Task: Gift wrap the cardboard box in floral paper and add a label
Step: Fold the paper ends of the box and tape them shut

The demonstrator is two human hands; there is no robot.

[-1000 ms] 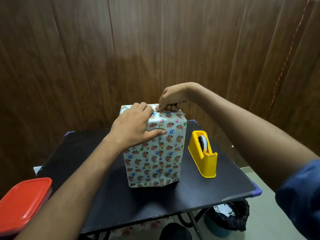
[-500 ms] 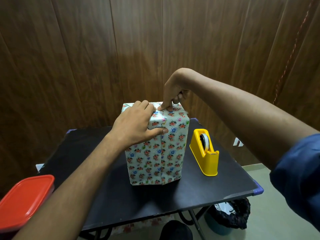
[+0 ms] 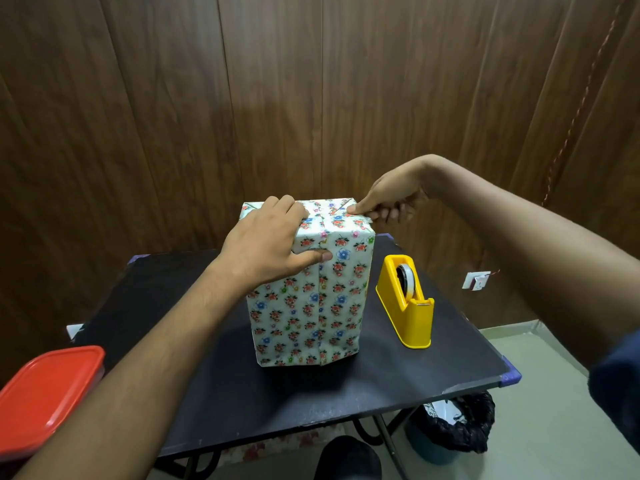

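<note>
Box: the cardboard box [image 3: 310, 289], fully covered in floral paper, stands upright on end at frame centre, on the black table [image 3: 277, 386]. A vertical paper seam runs down its near face.
Left hand: the left hand [image 3: 268, 245] grasps the box's upper left corner; fingers lie over the top edge, the thumb presses flat on the near face beside the seam.
Right hand: the right hand [image 3: 389, 202] sits at the box's upper right top edge. Index fingertip and thumb look pinched on the folded paper there, the other fingers curled underneath; what exactly sits between the fingertips cannot be told.
Tape dispenser: a yellow tape dispenser [image 3: 405, 301] stands on the table just right of the box, not touching it.
Lower left of frame: a red-lidded container [image 3: 45, 396] at the picture's edge.
Lower right of frame: a bin with a black liner [image 3: 453, 427] on the floor beneath the table's corner.
Background: brown wood-panel wall [image 3: 173, 116]; a white wall socket [image 3: 477, 280] at right.
</note>
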